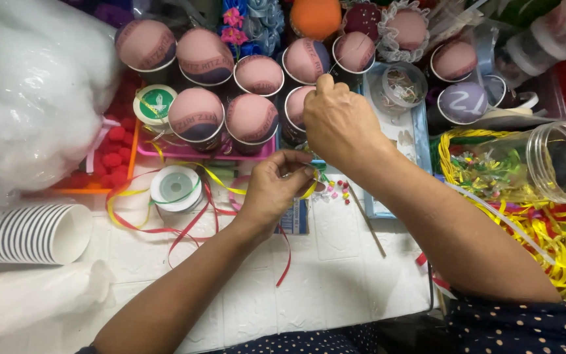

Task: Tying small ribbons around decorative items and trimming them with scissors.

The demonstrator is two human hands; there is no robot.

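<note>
Two bare hands work at the middle of a white table [335, 262]. The left hand [276, 187] has its fingers pinched shut on a yellow ribbon [221, 178], which lies on the table and runs roughly left to right, its long axis nearly level, trailing from the fingertips toward a white ribbon spool [176, 188] and looping on to the left. The ribbon is narrow, flat and glossy, and tangles with a red ribbon [194, 219] that curls beneath it. The right hand [339, 121] is raised just above the left, thumb and forefinger closed on something too thin to identify. Directly behind both hands stand cups topped with pink cloth domes [251, 118], crowding the far side. Small coloured beads [337, 191] lie just right of the left hand, beside a thin wooden stick [368, 226]. A clear plastic jar [545, 164] lies on its side at the right over loose yellow ribbon. Stacked striped paper cups [27, 233] lie at the left edge, with white stuffing [34, 92] above them.
</note>
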